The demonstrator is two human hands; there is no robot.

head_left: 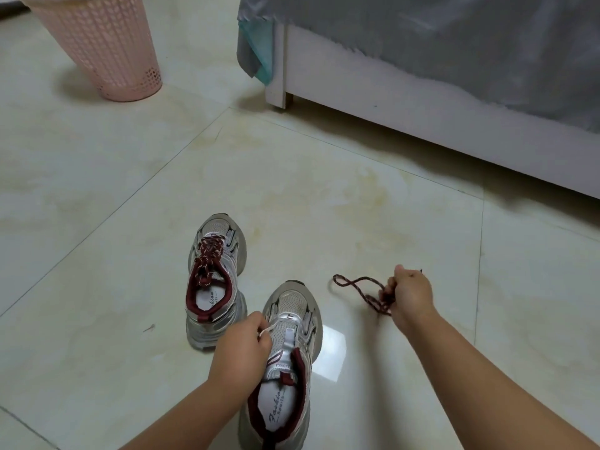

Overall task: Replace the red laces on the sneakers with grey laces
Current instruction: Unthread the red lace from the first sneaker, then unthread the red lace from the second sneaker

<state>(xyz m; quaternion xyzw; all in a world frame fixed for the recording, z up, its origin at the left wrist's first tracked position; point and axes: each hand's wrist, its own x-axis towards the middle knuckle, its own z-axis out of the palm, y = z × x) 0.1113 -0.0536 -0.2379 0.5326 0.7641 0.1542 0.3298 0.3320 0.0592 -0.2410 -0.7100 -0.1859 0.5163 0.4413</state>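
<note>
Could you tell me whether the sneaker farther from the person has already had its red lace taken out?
No, the far sneaker still has its red lace threaded through the eyelets.

Both forearms are bare to the frame edge, with no sleeves, watch or rings visible.

soft daylight, glare patch on floor (328,352)

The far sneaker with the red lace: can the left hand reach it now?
Probably yes. The far sneaker stands beside the near sneaker, with nothing between it and the left hand, but that hand pinches a pale lace and must release it first.
</note>
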